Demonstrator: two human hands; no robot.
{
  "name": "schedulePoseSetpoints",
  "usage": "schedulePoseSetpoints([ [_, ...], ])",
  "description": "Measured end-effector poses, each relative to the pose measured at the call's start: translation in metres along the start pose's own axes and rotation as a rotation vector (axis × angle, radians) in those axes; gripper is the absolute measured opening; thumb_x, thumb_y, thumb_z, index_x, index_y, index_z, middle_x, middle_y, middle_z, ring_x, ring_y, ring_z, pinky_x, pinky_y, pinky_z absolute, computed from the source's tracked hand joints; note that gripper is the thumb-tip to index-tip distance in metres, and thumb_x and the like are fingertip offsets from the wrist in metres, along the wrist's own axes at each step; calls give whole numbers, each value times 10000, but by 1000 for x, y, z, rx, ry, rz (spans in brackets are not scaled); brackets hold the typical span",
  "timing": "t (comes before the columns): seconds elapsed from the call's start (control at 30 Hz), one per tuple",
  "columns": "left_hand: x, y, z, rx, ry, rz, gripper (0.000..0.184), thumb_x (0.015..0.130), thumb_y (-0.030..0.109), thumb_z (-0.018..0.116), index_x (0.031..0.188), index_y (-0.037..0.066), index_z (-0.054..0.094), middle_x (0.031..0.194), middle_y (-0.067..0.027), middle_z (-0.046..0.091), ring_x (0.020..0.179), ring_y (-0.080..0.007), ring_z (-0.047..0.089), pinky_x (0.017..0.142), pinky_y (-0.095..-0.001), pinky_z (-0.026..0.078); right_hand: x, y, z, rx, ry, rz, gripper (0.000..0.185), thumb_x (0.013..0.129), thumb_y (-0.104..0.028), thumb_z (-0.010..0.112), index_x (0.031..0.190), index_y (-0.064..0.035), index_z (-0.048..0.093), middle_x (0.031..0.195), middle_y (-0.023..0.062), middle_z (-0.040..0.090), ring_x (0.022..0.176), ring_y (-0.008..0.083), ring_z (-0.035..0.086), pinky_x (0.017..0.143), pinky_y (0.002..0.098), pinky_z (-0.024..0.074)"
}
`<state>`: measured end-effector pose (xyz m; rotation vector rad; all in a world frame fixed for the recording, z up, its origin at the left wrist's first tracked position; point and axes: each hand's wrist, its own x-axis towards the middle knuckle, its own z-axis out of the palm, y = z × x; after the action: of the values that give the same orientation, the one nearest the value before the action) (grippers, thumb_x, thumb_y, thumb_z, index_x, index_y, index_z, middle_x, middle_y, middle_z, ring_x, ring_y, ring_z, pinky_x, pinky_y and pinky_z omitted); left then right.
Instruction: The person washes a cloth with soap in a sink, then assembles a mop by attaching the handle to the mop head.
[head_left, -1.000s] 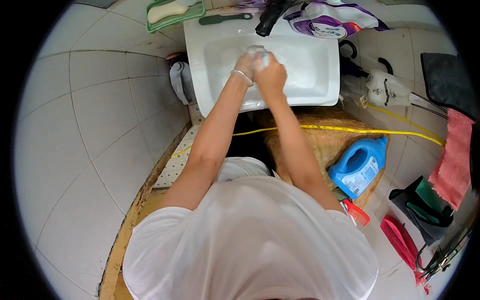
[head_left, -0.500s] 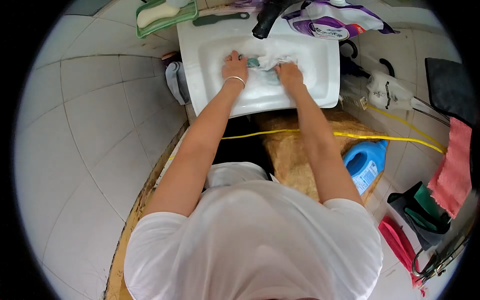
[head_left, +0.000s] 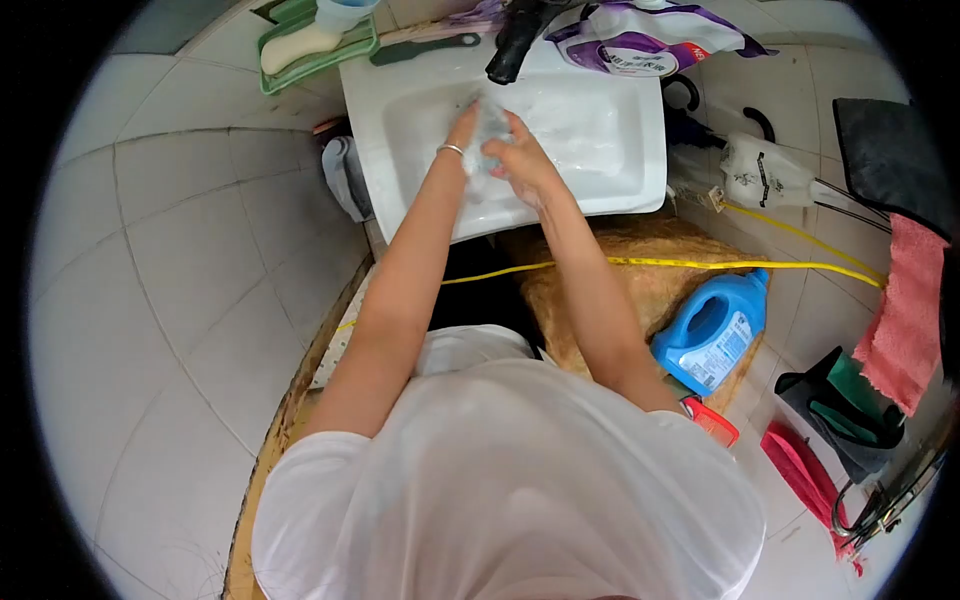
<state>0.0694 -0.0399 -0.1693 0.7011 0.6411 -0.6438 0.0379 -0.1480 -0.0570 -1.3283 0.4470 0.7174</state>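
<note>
A white washbasin (head_left: pixel 655 150) lies in front of me, wet and with suds inside. Between my two hands, at the basin's left part, is a pale, soapy wet cloth (head_left: pixel 486 130), partly covered by fingers and blurred. My left hand (head_left: pixel 462 130), with a bracelet at its wrist, is closed on the cloth's left side. My right hand (head_left: pixel 524 162) grips it from the right, thumb and forefinger bent around it. A dark faucet (head_left: pixel 513 50) juts out just above the hands.
A green soap dish (head_left: pixel 315 58) with a pale bar and a dark green-handled brush (head_left: pixel 425 48) lie along the back rim. A purple-white detergent pouch (head_left: pixel 640 42) is at back right. A blue detergent bottle (head_left: pixel 712 335) stands below, right of a yellow hose (head_left: pixel 690 263).
Both hands have moved to the left in the basin and come close together. The cloth, spread between them before, is now bunched up and lifted between them.
</note>
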Motion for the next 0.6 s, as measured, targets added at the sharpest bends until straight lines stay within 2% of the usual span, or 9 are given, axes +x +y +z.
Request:
schedulePoseSetpoints([
  [0.03, -7, 0, 3, -1, 6, 0, 437, 855, 462, 470, 1143, 134, 493, 1093, -124, 511, 822, -315, 560, 778, -393, 489, -16, -2, 10, 1, -5, 4, 720, 723, -63, 597, 1368, -90, 277, 1093, 100, 540, 945, 152, 495, 776, 292, 401],
  [0.1, -23, 2, 14, -258, 22, 31, 372, 857, 442, 485, 1065, 138, 543, 939, -113, 555, 818, -262, 570, 736, -377, 493, -36, -3, 30, -55, -54, -46, 724, 710, -52, 604, 1362, -93, 291, 1123, 82, 516, 894, 129, 486, 717, 295, 391],
  [0.13, -30, 5, 18, -436, 23, -46, 295, 854, 405, 506, 1009, 162, 567, 797, -68, 548, 789, -200, 577, 690, -352, 498, -36, 11, 40, -209, 17, -284, 675, 711, -70, 631, 1325, -87, 352, 1143, 105, 525, 935, 177, 521, 727, 322, 420],
  [0.17, -32, 4, 18, -488, -43, -44, 292, 853, 402, 508, 1008, 161, 567, 800, -66, 549, 788, -198, 577, 690, -350, 498, -36, 21, 44, -210, 12, -285, 675, 711, -70, 631, 1325, -87, 352, 1143, 105, 525, 935, 177, 521, 727, 322, 420],
  [0.23, -35, 0, 18, -561, -179, -17, 287, 852, 394, 512, 1006, 159, 567, 804, -63, 551, 786, -195, 577, 689, -347, 498, -45, 25, 54, -595, 238, -646, 546, 719, -87, 633, 1230, -69, 441, 1118, 192, 538, 1074, 347, 504, 848, 347, 436],
  [0.27, -35, -1, 17, -581, -238, -2, 284, 851, 390, 513, 1004, 157, 567, 807, -62, 552, 786, -193, 577, 688, -345, 498, -47, 26, 57, -632, 265, -687, 492, 721, -114, 660, 1171, -64, 470, 1123, 251, 511, 1027, 409, 507, 828, 396, 444],
  [0.4, -39, -2, 18, -603, -373, 51, 273, 849, 375, 520, 1000, 152, 567, 816, -55, 556, 783, -185, 577, 687, -339, 499, -53, 20, 58, -795, 316, -628, 406, 724, -134, 662, 1088, -64, 498, 1041, 247, 552, 894, 410, 562, 739, 428, 470],
  [0.47, -41, 2, 20, -583, -401, 70, 267, 847, 367, 524, 998, 150, 567, 821, -52, 558, 781, -182, 577, 686, -336, 499, -46, 20, 54, -899, 372, -729, 341, 726, -156, 656, 1022, -60, 517, 864, 236, 601, 725, 403, 591, 635, 456, 476],
  [0.6, -47, 7, 27, -504, -343, 134, 257, 845, 352, 531, 993, 145, 567, 831, -46, 562, 778, -174, 576, 684, -329, 500, -37, 11, 49, -931, 440, -757, 291, 739, -203, 641, 968, -56, 540, 724, 219, 609, 652, 390, 597, 587, 456, 477],
])
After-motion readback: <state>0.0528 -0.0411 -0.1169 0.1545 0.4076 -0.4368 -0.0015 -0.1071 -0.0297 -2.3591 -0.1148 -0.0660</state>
